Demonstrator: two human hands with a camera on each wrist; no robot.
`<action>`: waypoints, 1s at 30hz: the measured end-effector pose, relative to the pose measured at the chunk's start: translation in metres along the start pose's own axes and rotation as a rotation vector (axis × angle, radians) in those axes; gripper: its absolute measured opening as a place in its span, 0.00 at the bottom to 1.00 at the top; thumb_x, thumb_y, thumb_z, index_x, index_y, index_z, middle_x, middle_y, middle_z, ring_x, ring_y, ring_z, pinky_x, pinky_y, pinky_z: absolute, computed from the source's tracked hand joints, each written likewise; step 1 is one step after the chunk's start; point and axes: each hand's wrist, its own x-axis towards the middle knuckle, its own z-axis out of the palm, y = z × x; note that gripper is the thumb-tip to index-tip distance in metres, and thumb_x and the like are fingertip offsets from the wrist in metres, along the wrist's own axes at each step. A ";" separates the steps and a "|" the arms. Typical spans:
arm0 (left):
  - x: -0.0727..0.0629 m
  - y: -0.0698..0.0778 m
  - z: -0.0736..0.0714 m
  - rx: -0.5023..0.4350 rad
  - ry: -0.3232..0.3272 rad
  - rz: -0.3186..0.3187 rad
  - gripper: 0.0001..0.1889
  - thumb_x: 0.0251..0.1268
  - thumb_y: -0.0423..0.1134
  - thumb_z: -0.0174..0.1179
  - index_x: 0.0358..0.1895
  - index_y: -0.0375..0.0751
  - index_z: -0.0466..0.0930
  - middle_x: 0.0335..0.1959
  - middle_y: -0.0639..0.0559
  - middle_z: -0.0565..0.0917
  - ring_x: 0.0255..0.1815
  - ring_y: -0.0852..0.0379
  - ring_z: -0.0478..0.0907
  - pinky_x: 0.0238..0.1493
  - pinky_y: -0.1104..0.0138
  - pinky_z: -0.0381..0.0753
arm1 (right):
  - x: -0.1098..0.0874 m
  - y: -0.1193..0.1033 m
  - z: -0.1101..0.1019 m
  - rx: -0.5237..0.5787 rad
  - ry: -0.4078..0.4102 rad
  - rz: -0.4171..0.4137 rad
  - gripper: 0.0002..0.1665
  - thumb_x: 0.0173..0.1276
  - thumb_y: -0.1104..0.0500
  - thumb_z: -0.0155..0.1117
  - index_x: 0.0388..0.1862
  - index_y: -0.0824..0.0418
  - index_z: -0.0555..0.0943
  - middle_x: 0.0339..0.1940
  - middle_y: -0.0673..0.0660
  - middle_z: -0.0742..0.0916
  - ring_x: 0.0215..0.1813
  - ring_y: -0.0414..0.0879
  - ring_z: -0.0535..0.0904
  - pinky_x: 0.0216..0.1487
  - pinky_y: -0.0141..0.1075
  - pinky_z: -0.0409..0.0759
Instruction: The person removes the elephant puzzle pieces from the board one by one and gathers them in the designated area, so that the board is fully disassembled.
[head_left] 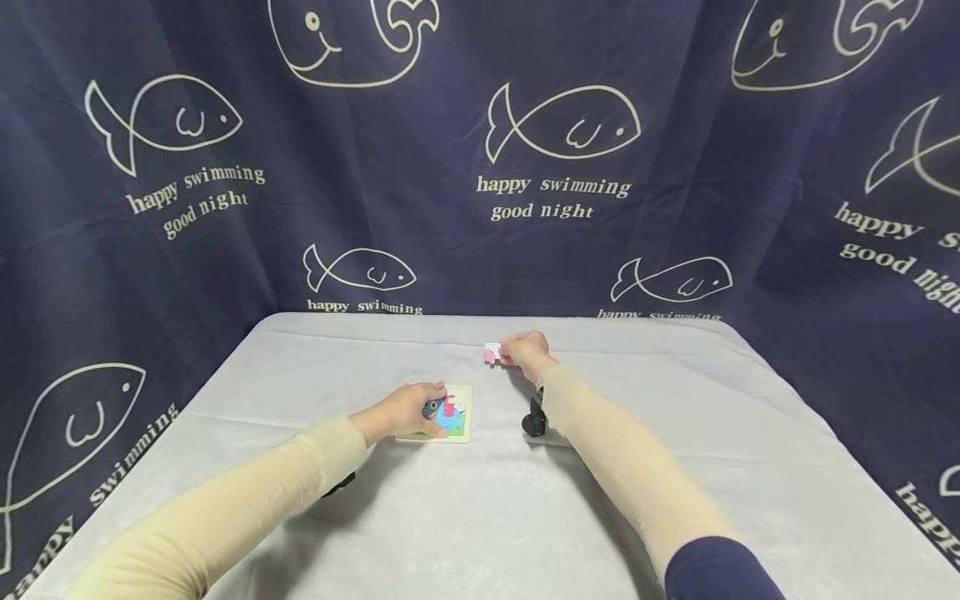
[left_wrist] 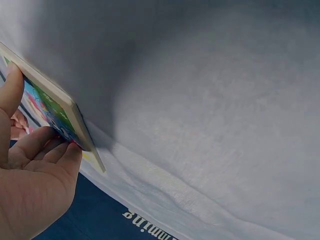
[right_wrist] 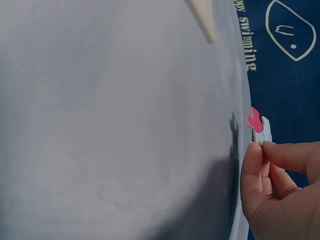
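On the table lies a small jigsaw puzzle board (head_left: 468, 417) with a pale wooden rim and a picture in blue, green and pink. My left hand (head_left: 405, 410) rests over its left part, thumb toward the near edge and fingers toward the far edge. The left wrist view has those fingertips (left_wrist: 72, 148) pressing on the picture. Farther back and to the right, my right hand (head_left: 527, 351) pinches a white and pink puzzle piece (right_wrist: 256, 121) between thumb and fingertips. Part of the picture is hidden under the left hand.
A light grey cloth (head_left: 660, 417) with shallow creases covers the table. Behind its far edge hangs a dark blue curtain (head_left: 450, 167) printed with fish and lettering. Black wrist-camera mounts, one seen at the right wrist (head_left: 534, 418), sit close above the cloth.
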 end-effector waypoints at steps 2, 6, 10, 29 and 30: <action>0.000 0.000 0.000 -0.003 -0.001 -0.004 0.42 0.50 0.45 0.73 0.68 0.32 0.67 0.73 0.42 0.66 0.74 0.40 0.60 0.76 0.52 0.57 | 0.003 0.002 0.000 -0.005 0.005 0.006 0.15 0.59 0.75 0.63 0.47 0.74 0.82 0.36 0.61 0.85 0.20 0.35 0.78 0.31 0.25 0.84; 0.000 0.000 0.001 -0.019 -0.008 -0.009 0.42 0.51 0.46 0.73 0.69 0.33 0.66 0.73 0.43 0.65 0.75 0.41 0.59 0.77 0.53 0.56 | 0.008 0.005 0.000 -0.021 0.032 0.027 0.15 0.59 0.75 0.64 0.46 0.73 0.82 0.41 0.63 0.86 0.19 0.36 0.77 0.29 0.25 0.84; 0.000 0.000 0.002 -0.029 -0.012 -0.004 0.42 0.51 0.46 0.73 0.69 0.33 0.66 0.74 0.43 0.64 0.75 0.42 0.58 0.77 0.53 0.55 | 0.011 0.007 0.001 -0.048 0.043 0.030 0.15 0.58 0.75 0.65 0.46 0.74 0.81 0.45 0.66 0.87 0.18 0.36 0.78 0.28 0.25 0.84; -0.001 -0.003 0.002 -0.015 0.001 0.014 0.42 0.52 0.46 0.72 0.69 0.33 0.66 0.74 0.43 0.64 0.75 0.42 0.58 0.77 0.53 0.56 | 0.011 0.005 -0.002 -0.149 0.066 0.031 0.12 0.63 0.71 0.62 0.45 0.67 0.85 0.41 0.63 0.88 0.18 0.34 0.79 0.22 0.22 0.79; -0.001 -0.002 0.003 -0.014 0.001 0.015 0.42 0.52 0.46 0.72 0.69 0.33 0.66 0.74 0.43 0.64 0.75 0.42 0.59 0.77 0.53 0.56 | 0.011 0.005 -0.002 -0.152 0.068 0.033 0.12 0.63 0.71 0.63 0.45 0.67 0.85 0.41 0.62 0.89 0.18 0.34 0.79 0.22 0.22 0.78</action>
